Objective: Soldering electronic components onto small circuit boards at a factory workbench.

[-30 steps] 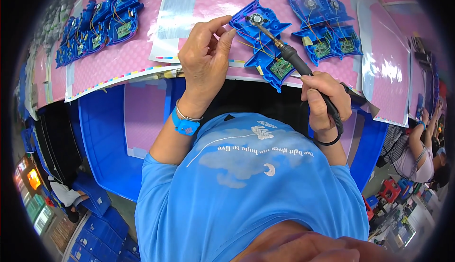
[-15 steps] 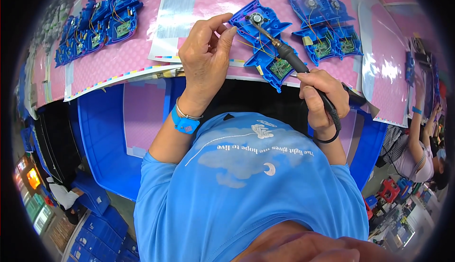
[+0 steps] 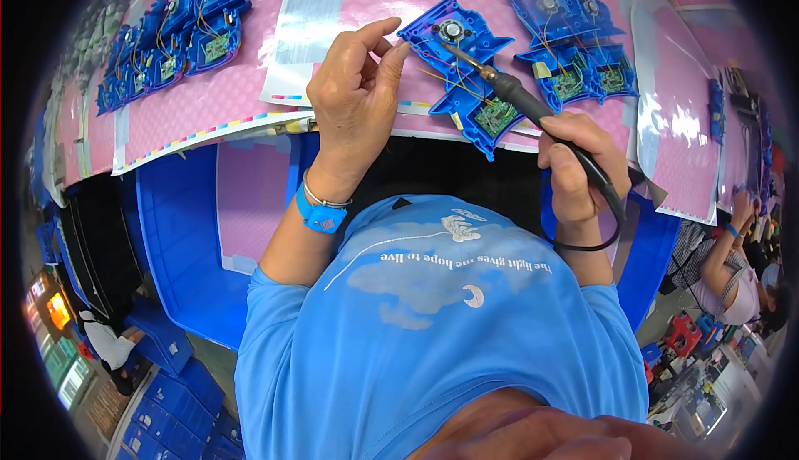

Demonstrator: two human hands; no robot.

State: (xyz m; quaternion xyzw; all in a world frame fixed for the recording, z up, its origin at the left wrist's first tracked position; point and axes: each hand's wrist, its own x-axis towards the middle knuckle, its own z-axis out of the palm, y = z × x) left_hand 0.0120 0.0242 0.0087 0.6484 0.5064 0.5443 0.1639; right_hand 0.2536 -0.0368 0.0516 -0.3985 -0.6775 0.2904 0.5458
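Observation:
A blue plastic shell (image 3: 466, 77) lies on the pink mat (image 3: 250, 86) in front of me, with a round speaker near its far end, a green circuit board near its front and thin wires between. My left hand (image 3: 354, 98) rests beside it, fingertips touching its left edge. My right hand (image 3: 574, 169) grips a black soldering iron (image 3: 533, 111), whose tip touches the round speaker on the shell. A blue strap is on my left wrist.
More blue shells with boards lie at the right (image 3: 574, 52) and in a row at the far left (image 3: 166, 44). A white sheet (image 3: 308, 27) lies on the mat. Blue bins (image 3: 191, 235) stand under the bench. Another person (image 3: 732, 269) sits at the right.
My left hand's grip on the shell has loosened to a fingertip touch. The iron's tip has moved up to the speaker.

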